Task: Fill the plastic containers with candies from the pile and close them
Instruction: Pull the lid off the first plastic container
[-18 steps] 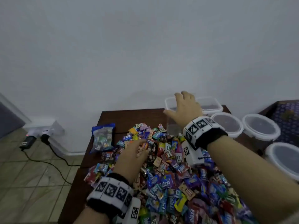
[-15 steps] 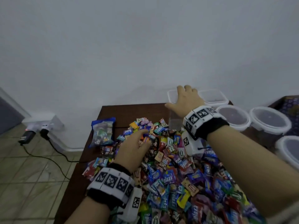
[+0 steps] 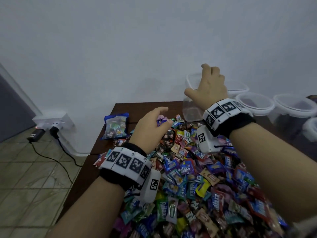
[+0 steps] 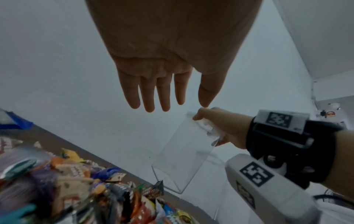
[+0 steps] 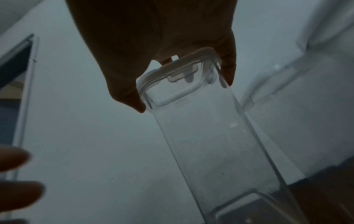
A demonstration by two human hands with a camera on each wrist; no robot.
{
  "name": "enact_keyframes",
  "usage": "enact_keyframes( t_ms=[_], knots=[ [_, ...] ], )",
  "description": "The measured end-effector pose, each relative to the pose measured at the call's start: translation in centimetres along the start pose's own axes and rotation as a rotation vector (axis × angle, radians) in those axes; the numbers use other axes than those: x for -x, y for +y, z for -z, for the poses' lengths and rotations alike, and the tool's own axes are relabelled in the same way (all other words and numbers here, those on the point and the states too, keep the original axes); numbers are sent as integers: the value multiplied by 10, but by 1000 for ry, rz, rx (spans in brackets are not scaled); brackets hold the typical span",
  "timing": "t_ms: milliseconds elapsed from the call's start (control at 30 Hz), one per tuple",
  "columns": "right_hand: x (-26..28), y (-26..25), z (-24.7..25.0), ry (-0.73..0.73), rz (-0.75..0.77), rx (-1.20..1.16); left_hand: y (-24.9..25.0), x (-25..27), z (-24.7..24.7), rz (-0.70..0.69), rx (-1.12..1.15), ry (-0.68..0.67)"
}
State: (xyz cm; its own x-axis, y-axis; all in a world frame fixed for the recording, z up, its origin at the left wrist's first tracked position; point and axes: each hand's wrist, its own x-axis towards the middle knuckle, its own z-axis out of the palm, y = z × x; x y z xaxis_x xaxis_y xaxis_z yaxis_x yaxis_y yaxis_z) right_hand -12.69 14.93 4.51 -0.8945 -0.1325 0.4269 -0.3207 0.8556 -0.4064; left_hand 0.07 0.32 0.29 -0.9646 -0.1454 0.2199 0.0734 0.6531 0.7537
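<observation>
Domestic room, probably a home. Evidence: plain white painted wall [image 3: 120,48]; beige tiled floor [image 3: 25,186]; dark wooden table [image 3: 103,143] set against the wall; low wall socket [image 3: 56,121] with plugged adapters [image 3: 36,133] and trailing black cable [image 3: 56,160].

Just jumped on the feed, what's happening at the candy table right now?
A person is starting on a container. Their right hand grips the lidded top of a tall clear plastic container, which looks empty and appears lifted and tilted at the table's far edge. The left hand hangs open over the candy pile, holding nothing. Round lidded tubs wait to the right, and a blue candy bag lies left of the pile.
</observation>
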Motion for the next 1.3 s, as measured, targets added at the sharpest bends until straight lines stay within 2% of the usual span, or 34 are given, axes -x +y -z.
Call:
enact_keyframes(
  t_ms=[333, 533, 667, 833, 1033, 1300],
  knots=[
    [77, -33, 70, 17, 94, -205, 40, 23, -4, -37, 3, 23],
    [121, -42, 91, 36, 150, -287, 51, 46, -14, -63, 202, 67],
    [140, -37, 98, 48, 190, -319, 59, 65, -16, -85, 258, 107],
    [151, -17, 106, -1, 95, -510, 58, 93, -11, -126, 203, 89],
    [156, 0, 91, -54, 27, -548, 50, 112, -10, -194, 109, 48],
    [155, 4, 75, -41, -24, -664, 35, 113, -13, -223, 117, -4]
  ],
)
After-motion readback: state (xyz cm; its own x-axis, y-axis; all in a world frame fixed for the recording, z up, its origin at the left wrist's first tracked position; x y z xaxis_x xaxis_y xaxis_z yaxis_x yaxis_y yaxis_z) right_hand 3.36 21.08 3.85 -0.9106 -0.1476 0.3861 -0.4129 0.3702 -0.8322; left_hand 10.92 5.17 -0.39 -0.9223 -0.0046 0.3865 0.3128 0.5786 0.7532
